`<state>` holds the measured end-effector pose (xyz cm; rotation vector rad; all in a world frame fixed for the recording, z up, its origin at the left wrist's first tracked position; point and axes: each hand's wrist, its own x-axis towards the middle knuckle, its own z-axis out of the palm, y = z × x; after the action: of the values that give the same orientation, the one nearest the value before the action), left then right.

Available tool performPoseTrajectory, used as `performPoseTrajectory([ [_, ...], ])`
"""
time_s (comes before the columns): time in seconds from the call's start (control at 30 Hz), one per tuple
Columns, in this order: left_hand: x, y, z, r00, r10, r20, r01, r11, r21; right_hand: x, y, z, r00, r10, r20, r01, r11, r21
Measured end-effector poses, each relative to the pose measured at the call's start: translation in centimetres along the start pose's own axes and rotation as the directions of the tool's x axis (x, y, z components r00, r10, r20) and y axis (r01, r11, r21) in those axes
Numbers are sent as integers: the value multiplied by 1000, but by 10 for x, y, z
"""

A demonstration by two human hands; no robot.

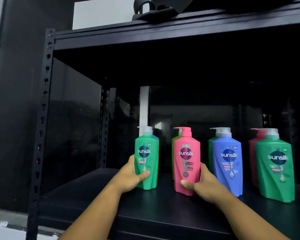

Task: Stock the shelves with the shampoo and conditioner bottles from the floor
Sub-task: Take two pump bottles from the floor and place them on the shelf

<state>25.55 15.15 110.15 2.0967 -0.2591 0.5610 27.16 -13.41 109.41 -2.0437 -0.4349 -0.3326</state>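
Step in hand: placement of two bottles on the shelf [93,196] of a black metal rack. The left hand [130,177] grips the green bottle [148,163] low on its left side, thumb across the front, fingers curled behind. The right hand [203,183] grips the pink bottle [186,163] low on its right side, thumb across the lower front. Both bottles are upright, pump heads up, labels facing out, and appear to rest with their bases on the shelf near its front edge. They stand to the left of the blue bottle [227,163] and the far green bottle [275,168], completing a front row of four. A second bottle stands close behind each front bottle, mostly hidden. The stocking of this row is judged near complete at these two positions. Next move: confirm each base sits flat, align both bottles with the row, then release each hand without dragging the bottle forward or tipping it into the one behind; the tall, narrow bodies are likely to topple if nudged near the top. The floor stock is out of view, so the remaining quantity cannot be judged. Markings: all four front bottles carry "sunsilk" in white on a dark round emblem. The pink bottle also reads "SMOOTH & MANAGEABLE". The green and blue bottles bear a small pink band, too blurred to read. Remaining small print is illegible.
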Motion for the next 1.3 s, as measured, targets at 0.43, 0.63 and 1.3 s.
performPoseTrajectory([
  [0.43, 1, -11, -3, 1000, -14, -11, 16, 988, 155, 6, 12, -1, 998, 34, -46, -40, 989, -142],
  [0.63, 4, -15, -5, 999, -35, 26, 30, 987, 159, 9, 14, 1, 998, 36, -52, -43, 988, -148],
  [1.3, 3, -14, 0, 999, -48, -15, 51, 970, 236, 19, 23, 5, 998, 57, -30, -62, 976, -208],
])
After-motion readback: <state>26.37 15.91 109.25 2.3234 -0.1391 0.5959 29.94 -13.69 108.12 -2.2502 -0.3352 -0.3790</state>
